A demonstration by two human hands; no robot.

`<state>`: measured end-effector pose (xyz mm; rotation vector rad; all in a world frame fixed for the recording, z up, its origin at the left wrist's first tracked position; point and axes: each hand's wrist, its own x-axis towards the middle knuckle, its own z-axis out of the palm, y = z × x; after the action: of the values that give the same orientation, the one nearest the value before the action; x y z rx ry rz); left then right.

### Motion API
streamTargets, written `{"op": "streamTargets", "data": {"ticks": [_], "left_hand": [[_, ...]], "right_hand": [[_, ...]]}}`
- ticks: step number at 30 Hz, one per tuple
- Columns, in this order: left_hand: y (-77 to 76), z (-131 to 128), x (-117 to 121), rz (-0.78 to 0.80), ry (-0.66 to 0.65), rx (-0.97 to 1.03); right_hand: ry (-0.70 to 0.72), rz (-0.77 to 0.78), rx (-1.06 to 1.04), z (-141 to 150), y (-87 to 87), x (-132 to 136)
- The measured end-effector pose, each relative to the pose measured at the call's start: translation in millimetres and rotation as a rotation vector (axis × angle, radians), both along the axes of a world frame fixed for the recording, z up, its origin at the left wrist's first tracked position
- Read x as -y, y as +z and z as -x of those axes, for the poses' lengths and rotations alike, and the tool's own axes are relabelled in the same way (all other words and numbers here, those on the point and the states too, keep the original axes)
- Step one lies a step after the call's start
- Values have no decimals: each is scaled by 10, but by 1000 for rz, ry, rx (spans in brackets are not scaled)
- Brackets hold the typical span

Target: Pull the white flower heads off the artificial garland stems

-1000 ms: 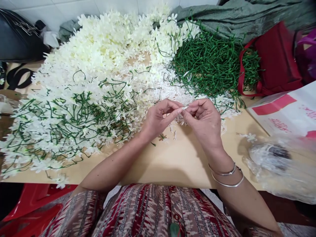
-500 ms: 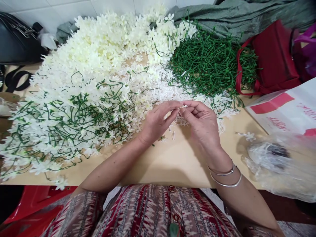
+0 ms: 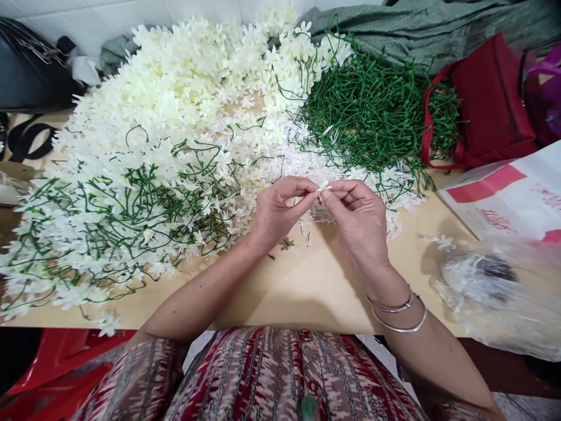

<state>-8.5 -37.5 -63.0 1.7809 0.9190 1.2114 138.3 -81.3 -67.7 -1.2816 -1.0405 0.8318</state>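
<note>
Between my fingertips, over the near edge of the heap, is a small white artificial flower [image 3: 324,188]. My left hand [image 3: 283,210] pinches it from the left with thumb and forefinger. From the other side my right hand [image 3: 357,219] pinches it too, its remaining fingers curled in. The fingertips partly cover the flower. Beneath and behind the hands spread loose white flower stamens [image 3: 293,164]. A big pile of white artificial flowers [image 3: 175,82] lies to the left and back. Flowers on green stems [image 3: 153,204] lie at the left, and bare green stems [image 3: 363,105] are heaped behind my right hand.
A red bag [image 3: 491,99] stands at the right, near a white and red paper bag [image 3: 495,193] and a clear plastic bag [image 3: 504,304]. One loose flower [image 3: 445,242] lies beside them. A black bag [image 3: 35,70] sits at the far left. Green cloth [image 3: 372,29] lies along the back.
The white flower now shows its petals more plainly between my fingertips. My left hand's fingers have shifted slightly; both hands stay in nearly the same place.
</note>
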Motion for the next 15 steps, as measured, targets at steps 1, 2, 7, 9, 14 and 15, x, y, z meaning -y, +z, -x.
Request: {"op": "streamTargets", "data": {"ticks": [1, 2, 7, 9, 14, 15], "left_hand": [[25, 9, 0, -61, -8, -37], [46, 15, 2, -112, -19, -66], [19, 13, 11, -45, 1, -11], [-36, 4, -1, 90, -18, 101], [-111, -2, -48, 250, -96, 250], [-105, 0, -49, 247, -99, 245]], "right_hand": [[3, 4, -3, -3, 0, -4], [9, 10, -10, -8, 4, -7], [12, 55, -123, -12, 86, -5], [-11, 59, -140, -2, 123, 2], [-54, 56, -64, 14, 156, -1], [-65, 51, -54, 14, 157, -5]]}}
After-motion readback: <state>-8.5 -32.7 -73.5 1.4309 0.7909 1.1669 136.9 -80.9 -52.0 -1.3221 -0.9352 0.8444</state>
